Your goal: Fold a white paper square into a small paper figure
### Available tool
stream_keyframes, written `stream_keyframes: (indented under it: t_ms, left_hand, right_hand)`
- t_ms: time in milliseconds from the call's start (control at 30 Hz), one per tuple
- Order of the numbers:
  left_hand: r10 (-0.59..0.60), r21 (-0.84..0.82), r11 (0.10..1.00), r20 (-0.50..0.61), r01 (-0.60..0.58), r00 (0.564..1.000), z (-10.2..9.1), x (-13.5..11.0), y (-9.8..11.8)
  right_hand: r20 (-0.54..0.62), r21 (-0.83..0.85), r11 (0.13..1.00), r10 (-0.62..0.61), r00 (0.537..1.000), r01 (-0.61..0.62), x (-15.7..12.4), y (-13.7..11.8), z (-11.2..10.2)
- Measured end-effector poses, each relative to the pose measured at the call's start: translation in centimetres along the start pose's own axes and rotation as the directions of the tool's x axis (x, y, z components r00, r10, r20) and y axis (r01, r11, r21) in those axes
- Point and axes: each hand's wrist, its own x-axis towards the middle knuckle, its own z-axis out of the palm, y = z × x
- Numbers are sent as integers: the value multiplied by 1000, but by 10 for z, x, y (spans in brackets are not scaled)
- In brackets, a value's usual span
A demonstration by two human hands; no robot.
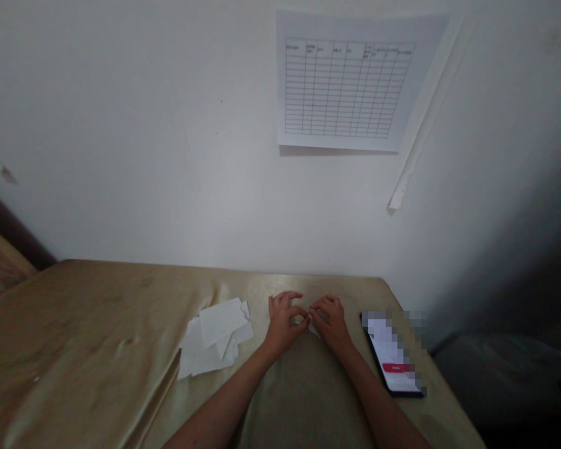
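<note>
My left hand (284, 322) and my right hand (331, 322) rest close together on the beige table (98, 349), fingertips meeting. Both hands are curled in a pinch around a very small pale thing (307, 321) between them; it is too small to name. A loose pile of white paper pieces (215, 340) lies just left of my left hand. A phone (393, 358) with a lit screen lies flat just right of my right hand.
The table stands against a white wall. A printed grid sheet (350, 84) hangs on the wall above. A white strip (418, 140) runs diagonally down the wall at right. The table's right edge drops into a dark area.
</note>
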Motion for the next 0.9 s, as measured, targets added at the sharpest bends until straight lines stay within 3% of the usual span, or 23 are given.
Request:
stream_keyframes:
  t_ms: [233, 667, 900]
  left_hand:
    - [-52, 2, 999, -17, 52, 999, -2, 1, 0]
    - [-14, 6, 1000, -32, 14, 999, -1, 0, 1]
    - [-3, 24, 1000, -66, 4, 998, 0, 2, -5]
  right_hand:
    - [-21, 15, 1000, -20, 1000, 21, 2, 0, -1]
    - [-61, 17, 1000, 13, 998, -12, 1, -1, 2]
    - [-10, 22, 1000, -3, 1000, 3, 1, 1, 1]
